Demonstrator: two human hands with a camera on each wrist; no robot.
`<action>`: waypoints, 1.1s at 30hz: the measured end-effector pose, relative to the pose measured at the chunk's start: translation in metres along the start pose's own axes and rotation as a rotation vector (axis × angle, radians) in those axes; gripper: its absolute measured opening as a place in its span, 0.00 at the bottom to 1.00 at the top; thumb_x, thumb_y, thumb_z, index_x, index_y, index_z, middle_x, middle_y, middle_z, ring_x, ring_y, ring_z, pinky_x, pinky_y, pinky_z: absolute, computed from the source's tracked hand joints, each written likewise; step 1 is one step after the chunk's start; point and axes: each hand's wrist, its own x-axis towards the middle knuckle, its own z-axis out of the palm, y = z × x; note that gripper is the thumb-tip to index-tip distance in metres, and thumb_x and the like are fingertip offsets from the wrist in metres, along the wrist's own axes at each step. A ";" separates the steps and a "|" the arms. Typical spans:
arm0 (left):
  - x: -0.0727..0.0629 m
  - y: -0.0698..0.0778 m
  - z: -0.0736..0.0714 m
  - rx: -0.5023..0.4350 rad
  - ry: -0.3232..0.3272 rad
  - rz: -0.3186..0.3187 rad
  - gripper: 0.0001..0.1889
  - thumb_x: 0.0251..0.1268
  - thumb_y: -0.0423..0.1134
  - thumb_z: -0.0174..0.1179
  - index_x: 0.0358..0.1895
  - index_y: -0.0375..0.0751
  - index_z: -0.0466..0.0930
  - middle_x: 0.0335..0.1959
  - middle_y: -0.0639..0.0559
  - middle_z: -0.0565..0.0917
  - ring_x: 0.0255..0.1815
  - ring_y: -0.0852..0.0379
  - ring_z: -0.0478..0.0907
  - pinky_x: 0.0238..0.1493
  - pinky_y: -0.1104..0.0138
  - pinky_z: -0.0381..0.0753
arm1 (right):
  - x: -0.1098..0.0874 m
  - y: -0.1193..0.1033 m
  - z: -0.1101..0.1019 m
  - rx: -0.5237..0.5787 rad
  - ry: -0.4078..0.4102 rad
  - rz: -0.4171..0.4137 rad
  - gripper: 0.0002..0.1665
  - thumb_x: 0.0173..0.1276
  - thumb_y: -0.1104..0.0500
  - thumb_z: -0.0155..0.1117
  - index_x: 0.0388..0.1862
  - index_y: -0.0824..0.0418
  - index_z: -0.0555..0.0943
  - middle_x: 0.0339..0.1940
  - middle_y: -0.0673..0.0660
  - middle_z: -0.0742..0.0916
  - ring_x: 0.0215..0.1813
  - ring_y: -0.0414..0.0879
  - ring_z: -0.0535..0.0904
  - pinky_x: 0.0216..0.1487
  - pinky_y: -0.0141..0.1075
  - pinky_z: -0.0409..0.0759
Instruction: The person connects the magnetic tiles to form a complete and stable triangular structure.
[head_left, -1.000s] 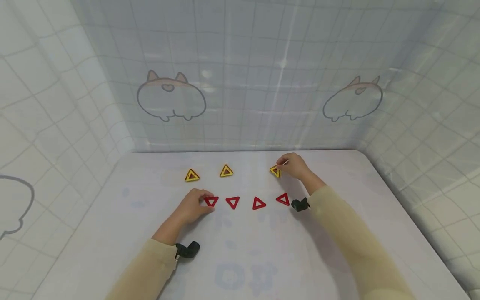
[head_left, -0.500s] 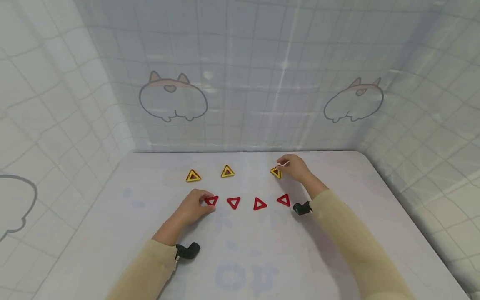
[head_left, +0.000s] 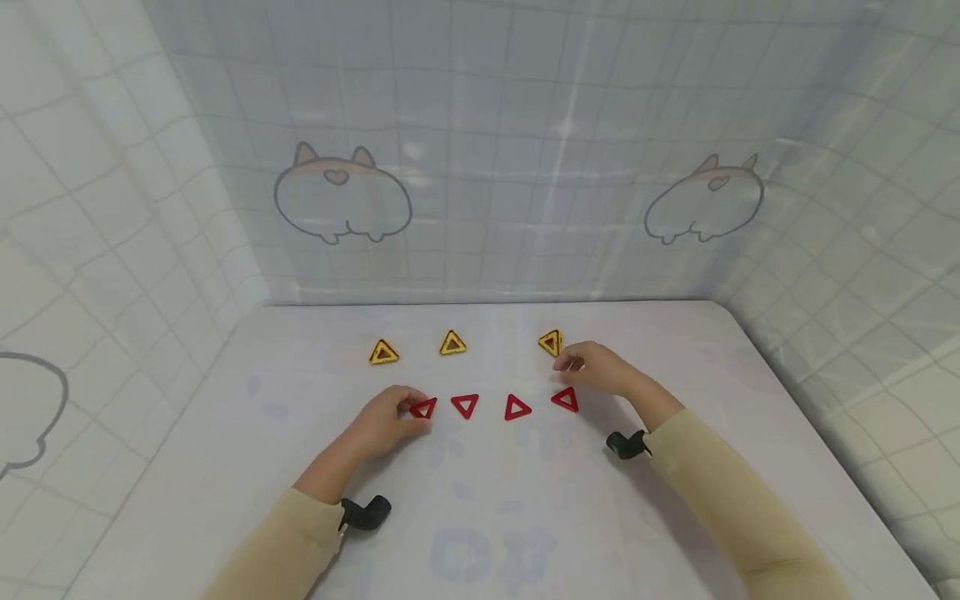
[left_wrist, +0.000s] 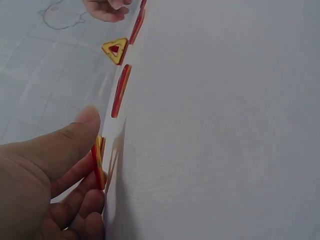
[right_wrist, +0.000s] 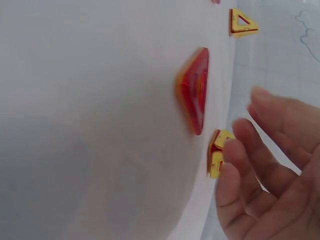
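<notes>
My left hand (head_left: 384, 423) holds the leftmost red triangle tile (head_left: 424, 408) between thumb and fingers. In the left wrist view this tile (left_wrist: 98, 165) stands edge-on against the curled fingers, its yellow side partly showing. My right hand (head_left: 596, 367) hovers with loosely bent fingers and holds nothing. It is just below the right yellow triangle tile (head_left: 552, 342) and above the rightmost red triangle tile (head_left: 566, 400). The right wrist view has that red tile (right_wrist: 195, 92) beside the fingers, while fingertips partly cover the yellow tile (right_wrist: 216, 155).
Two more red triangle tiles, one left (head_left: 465, 405) and one right (head_left: 517, 407), lie in the front row. Two yellow triangle tiles, at left (head_left: 384, 352) and middle (head_left: 453, 342), lie behind on the white table (head_left: 480, 483). Tile-patterned walls (head_left: 495, 183) enclose the back and sides.
My right hand has let go of the right yellow tile and drawn back toward the front. My left hand has shifted slightly nearer, and the red tile in it has turned a little.
</notes>
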 end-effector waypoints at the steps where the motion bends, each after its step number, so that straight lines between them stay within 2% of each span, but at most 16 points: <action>1: -0.001 0.001 0.000 0.006 -0.006 0.003 0.24 0.60 0.45 0.72 0.58 0.45 0.79 0.53 0.49 0.78 0.54 0.50 0.73 0.59 0.52 0.75 | -0.001 0.001 0.001 0.006 -0.025 0.002 0.08 0.69 0.62 0.68 0.45 0.60 0.84 0.41 0.52 0.85 0.46 0.49 0.78 0.46 0.40 0.79; 5: -0.005 0.005 0.002 0.028 -0.028 0.017 0.23 0.59 0.46 0.73 0.56 0.46 0.80 0.51 0.51 0.79 0.53 0.51 0.73 0.58 0.53 0.75 | -0.006 0.004 0.005 0.015 -0.084 0.039 0.07 0.66 0.61 0.71 0.43 0.56 0.85 0.39 0.51 0.84 0.45 0.48 0.77 0.46 0.40 0.78; 9: -0.011 0.012 0.004 0.038 -0.048 0.038 0.22 0.57 0.45 0.74 0.55 0.46 0.81 0.48 0.53 0.79 0.50 0.53 0.73 0.56 0.56 0.76 | -0.009 0.006 0.007 0.013 -0.111 0.059 0.11 0.63 0.61 0.74 0.44 0.54 0.85 0.42 0.51 0.83 0.47 0.49 0.75 0.48 0.41 0.78; 15: -0.018 0.023 0.012 0.051 -0.073 0.067 0.20 0.57 0.45 0.75 0.52 0.48 0.82 0.45 0.56 0.79 0.48 0.56 0.74 0.54 0.59 0.77 | -0.013 0.011 0.008 -0.059 -0.157 0.021 0.20 0.57 0.61 0.79 0.49 0.49 0.85 0.48 0.50 0.81 0.49 0.48 0.72 0.52 0.42 0.74; 19: -0.019 0.028 0.018 0.070 -0.091 0.090 0.20 0.57 0.45 0.75 0.52 0.49 0.82 0.45 0.57 0.79 0.47 0.57 0.74 0.54 0.59 0.78 | -0.013 0.013 0.010 -0.079 -0.179 -0.004 0.23 0.57 0.63 0.78 0.51 0.50 0.84 0.50 0.49 0.80 0.49 0.47 0.72 0.52 0.42 0.73; 26: -0.020 0.038 0.026 0.100 -0.129 0.156 0.21 0.57 0.46 0.74 0.54 0.48 0.82 0.45 0.57 0.79 0.47 0.57 0.73 0.53 0.60 0.78 | -0.015 0.012 0.012 -0.052 -0.213 -0.024 0.22 0.56 0.64 0.78 0.49 0.54 0.82 0.45 0.50 0.81 0.45 0.46 0.74 0.48 0.39 0.76; 33: -0.018 0.046 0.034 0.107 -0.170 0.229 0.23 0.58 0.48 0.74 0.54 0.45 0.82 0.45 0.57 0.78 0.46 0.58 0.73 0.51 0.59 0.79 | -0.017 0.015 0.014 -0.051 -0.203 -0.032 0.21 0.57 0.62 0.78 0.48 0.55 0.81 0.44 0.49 0.81 0.47 0.47 0.75 0.52 0.41 0.78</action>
